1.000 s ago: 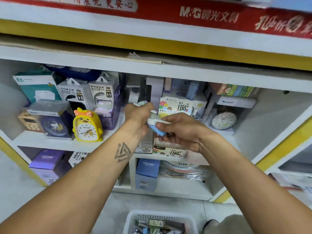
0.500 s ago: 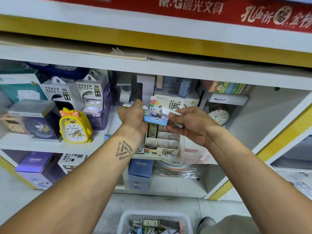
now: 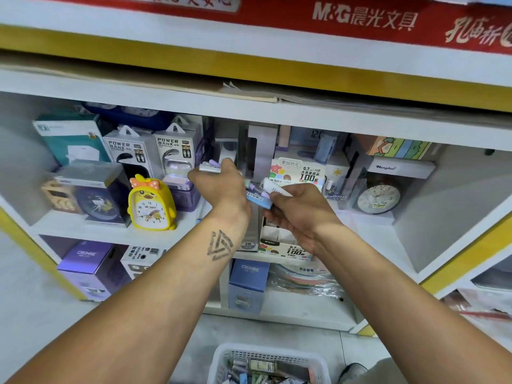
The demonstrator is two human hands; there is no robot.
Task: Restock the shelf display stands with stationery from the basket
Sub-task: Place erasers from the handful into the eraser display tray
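Both hands are raised in front of the middle shelf. My left hand [image 3: 221, 182] grips several small lead-refill cases [image 3: 210, 167], white with purple caps, sticking out to its left. My right hand [image 3: 297, 210] holds more cases [image 3: 259, 199], a blue one and a white one among them, between thumb and fingers. Right below and behind the hands stands a cardboard display stand [image 3: 288, 246] with divided slots, marked 0.7 and 100. The white basket [image 3: 221, 358] with more stationery sits on the floor at the bottom edge.
A yellow duck alarm clock [image 3: 151, 206], power bank boxes [image 3: 130, 149] and a boxed clock [image 3: 94, 195] fill the shelf's left side. A round clock [image 3: 378, 199] stands at right. Purple and blue boxes [image 3: 248, 284] sit on the lower shelf. A shoe [image 3: 357, 371] shows beside the basket.
My left hand has drawn away to the left and up with a few cases, leaving the rest in my right hand. The view has shifted slightly.
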